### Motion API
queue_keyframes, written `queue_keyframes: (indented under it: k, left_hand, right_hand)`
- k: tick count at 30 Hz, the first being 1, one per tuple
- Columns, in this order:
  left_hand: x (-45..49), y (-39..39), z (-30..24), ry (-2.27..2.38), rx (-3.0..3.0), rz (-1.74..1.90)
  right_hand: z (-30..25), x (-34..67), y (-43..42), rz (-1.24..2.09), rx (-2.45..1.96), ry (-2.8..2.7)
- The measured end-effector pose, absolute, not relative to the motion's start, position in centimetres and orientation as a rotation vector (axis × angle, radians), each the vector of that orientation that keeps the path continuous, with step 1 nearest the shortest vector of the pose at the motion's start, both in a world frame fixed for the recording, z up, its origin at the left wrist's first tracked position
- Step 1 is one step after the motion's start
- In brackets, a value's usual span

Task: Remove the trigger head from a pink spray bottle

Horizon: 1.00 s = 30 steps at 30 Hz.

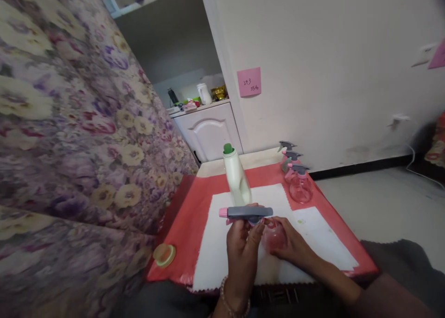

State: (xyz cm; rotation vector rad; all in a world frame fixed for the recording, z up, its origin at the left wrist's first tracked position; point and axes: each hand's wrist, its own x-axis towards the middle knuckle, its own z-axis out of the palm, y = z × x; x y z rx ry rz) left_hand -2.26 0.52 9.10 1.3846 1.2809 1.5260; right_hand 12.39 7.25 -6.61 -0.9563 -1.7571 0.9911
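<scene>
Tbl: R hand partly hides pink btl.

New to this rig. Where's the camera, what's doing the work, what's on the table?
There's no robot: these are a person's bare hands, seen forward and down from a head-worn camera, the only view. The left hand holds a grey trigger spray head with a pink nozzle; the right hand holds a clear pink bottle beside it. Whether the two are joined isn't clear. White sheets lie on a red table cover. Behind the hands stands a pale green bottle; three spray bottles line the right side, and a cap sits left.
</scene>
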Motion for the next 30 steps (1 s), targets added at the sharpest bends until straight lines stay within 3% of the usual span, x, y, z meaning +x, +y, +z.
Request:
queue_keyframes:
  k: [9, 15, 22, 30]
  left_hand:
    - [-6.9, -0.5, 9.8, 1.433, 1.902, 1.48]
    - [-13.5, 1.9, 4.9, 1.661, 2.252, 1.088]
    - [-19.7, 3.2, 1.3, 1.991, 2.236, 0.324]
    - [-22.5, 4.4, -2.3, 2.073, 2.146, 0.228]
  right_hand:
    - [-6.7, 12.6, 6.8, 1.016, -1.068, -1.787]
    - [-6.9, 12.5, 6.5, 1.044, -1.124, -1.758]
    - [-7.6, 12.4, 6.5, 0.997, -1.197, -1.75]
    - [-8.8, 12.6, 6.2, 1.053, -1.209, -1.687]
